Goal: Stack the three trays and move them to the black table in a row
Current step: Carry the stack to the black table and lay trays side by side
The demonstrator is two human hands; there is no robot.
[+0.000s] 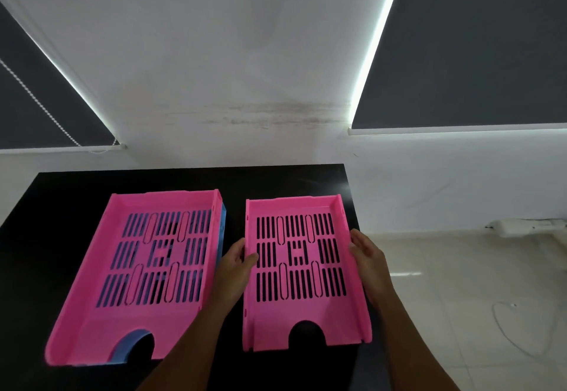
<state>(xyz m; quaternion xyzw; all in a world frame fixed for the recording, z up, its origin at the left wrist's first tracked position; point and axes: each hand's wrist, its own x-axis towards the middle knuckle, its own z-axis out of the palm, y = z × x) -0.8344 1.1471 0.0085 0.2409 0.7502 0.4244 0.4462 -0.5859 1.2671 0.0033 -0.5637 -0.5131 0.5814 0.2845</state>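
Your left hand [237, 263] & right hand [366, 255] grip the sides of the pink tray [302, 271], frame center-right on the black table [76, 182]; another pink tray [144, 271] sits on a blue tray [221, 228] lower left.

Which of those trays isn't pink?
The blue tray, nested underneath the left pink tray on the black table; only its edge and slots peek through. The right pink tray, held between both hands, sits alone.

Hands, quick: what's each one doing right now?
Left hand: closed on the left wall of the right pink tray, thumb inside.
Right hand: fingers flat against that tray's right wall; a firm grip cannot be told.
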